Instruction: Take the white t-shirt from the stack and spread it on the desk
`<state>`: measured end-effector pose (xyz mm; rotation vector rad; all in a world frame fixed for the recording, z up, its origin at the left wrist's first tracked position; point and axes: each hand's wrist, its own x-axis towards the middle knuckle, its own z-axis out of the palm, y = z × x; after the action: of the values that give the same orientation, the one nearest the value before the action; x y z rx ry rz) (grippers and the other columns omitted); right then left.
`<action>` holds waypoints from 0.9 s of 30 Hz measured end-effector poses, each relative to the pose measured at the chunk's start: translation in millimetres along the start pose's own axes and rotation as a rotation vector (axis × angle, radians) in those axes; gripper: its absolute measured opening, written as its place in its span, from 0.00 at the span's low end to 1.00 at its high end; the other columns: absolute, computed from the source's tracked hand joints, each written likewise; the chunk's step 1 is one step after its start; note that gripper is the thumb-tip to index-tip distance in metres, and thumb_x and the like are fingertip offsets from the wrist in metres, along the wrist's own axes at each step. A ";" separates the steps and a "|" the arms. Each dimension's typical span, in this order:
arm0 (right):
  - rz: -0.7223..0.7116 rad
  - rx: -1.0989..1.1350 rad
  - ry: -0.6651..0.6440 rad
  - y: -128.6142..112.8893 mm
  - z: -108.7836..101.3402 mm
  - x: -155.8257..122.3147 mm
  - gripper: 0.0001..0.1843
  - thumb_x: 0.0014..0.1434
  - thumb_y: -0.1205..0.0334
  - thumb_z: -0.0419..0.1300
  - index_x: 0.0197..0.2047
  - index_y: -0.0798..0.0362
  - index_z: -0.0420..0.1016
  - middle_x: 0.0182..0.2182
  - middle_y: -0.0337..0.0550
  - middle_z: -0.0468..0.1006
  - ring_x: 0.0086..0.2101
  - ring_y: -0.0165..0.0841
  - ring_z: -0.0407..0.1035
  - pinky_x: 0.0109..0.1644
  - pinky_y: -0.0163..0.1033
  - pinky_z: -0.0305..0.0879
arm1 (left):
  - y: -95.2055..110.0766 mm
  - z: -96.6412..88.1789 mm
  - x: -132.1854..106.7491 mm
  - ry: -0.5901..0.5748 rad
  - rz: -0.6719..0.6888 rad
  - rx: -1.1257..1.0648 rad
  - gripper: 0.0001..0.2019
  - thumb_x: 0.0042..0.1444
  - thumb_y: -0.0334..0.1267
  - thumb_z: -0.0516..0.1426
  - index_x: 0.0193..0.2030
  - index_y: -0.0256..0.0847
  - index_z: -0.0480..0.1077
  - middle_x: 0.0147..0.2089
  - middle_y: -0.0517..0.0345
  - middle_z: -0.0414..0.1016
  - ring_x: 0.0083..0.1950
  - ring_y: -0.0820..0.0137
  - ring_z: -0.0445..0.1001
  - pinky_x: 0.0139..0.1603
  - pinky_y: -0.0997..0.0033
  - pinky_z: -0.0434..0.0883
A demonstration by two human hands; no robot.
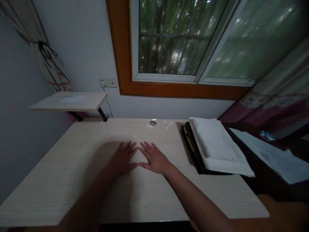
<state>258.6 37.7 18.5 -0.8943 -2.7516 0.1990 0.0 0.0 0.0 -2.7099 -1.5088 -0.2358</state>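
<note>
My left hand lies flat on the pale wood-grain desk, palm down with the fingers spread. Beside it my right hand rests the same way, also open. The thumbs meet at their tips, and the index fingertips touch or nearly touch, framing a small patch of desktop. Neither hand holds anything. To the right of my right hand sits a stack with a folded white cloth on top of black, folder-like items with a yellow strip showing.
A small raised shelf bearing a paper label stands at the back left. A cable hole is near the rear edge. Behind are a wall socket and a window. Paper sheets lie on a dark surface at right.
</note>
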 end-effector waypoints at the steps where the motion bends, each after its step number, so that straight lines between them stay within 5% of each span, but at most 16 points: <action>1: -0.001 0.000 -0.001 0.0 -0.1 0.0 0.44 0.67 0.36 0.54 0.76 0.49 0.49 0.74 0.51 0.49 0.73 0.47 0.42 0.75 0.61 0.38 | -0.1 -0.1 0.0 -0.001 0.000 -0.001 0.39 0.65 0.64 0.48 0.76 0.47 0.50 0.79 0.52 0.47 0.79 0.54 0.42 0.77 0.42 0.36; 11: -0.008 0.024 0.038 0.6 1.0 -0.7 0.42 0.66 0.38 0.57 0.75 0.49 0.52 0.74 0.52 0.52 0.72 0.48 0.45 0.74 0.62 0.41 | -2.0 2.3 0.2 0.001 0.008 -0.031 0.38 0.65 0.63 0.50 0.76 0.46 0.51 0.78 0.51 0.48 0.79 0.53 0.43 0.77 0.40 0.39; 17: 0.008 0.078 0.170 1.9 -4.8 -3.3 0.25 0.68 0.54 0.58 0.66 0.44 0.69 0.68 0.46 0.66 0.65 0.42 0.62 0.73 0.59 0.48 | -8.4 0.1 -0.1 0.006 -0.027 -0.089 0.30 0.70 0.55 0.47 0.75 0.47 0.54 0.77 0.54 0.54 0.78 0.59 0.49 0.77 0.43 0.45; 22: 0.052 0.112 0.371 11.4 -31.6 -18.0 0.20 0.68 0.65 0.55 0.61 0.43 0.74 0.59 0.44 0.77 0.57 0.37 0.71 0.70 0.57 0.56 | -11.5 -1.7 0.7 0.012 -0.067 -0.128 0.26 0.71 0.50 0.47 0.72 0.47 0.60 0.75 0.55 0.58 0.77 0.62 0.53 0.77 0.47 0.46; 27: 0.203 -0.037 0.589 34.9 -84.7 -47.9 0.17 0.66 0.65 0.56 0.56 0.48 0.77 0.55 0.47 0.79 0.53 0.41 0.72 0.62 0.52 0.67 | -13.0 -1.1 0.0 0.003 -0.074 -0.145 0.26 0.71 0.51 0.46 0.72 0.48 0.60 0.75 0.57 0.57 0.77 0.63 0.52 0.78 0.48 0.45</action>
<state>338.4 42.0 84.1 -1.0427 -2.1295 -0.0741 -11.1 6.8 0.5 -2.7630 -1.6547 -0.3659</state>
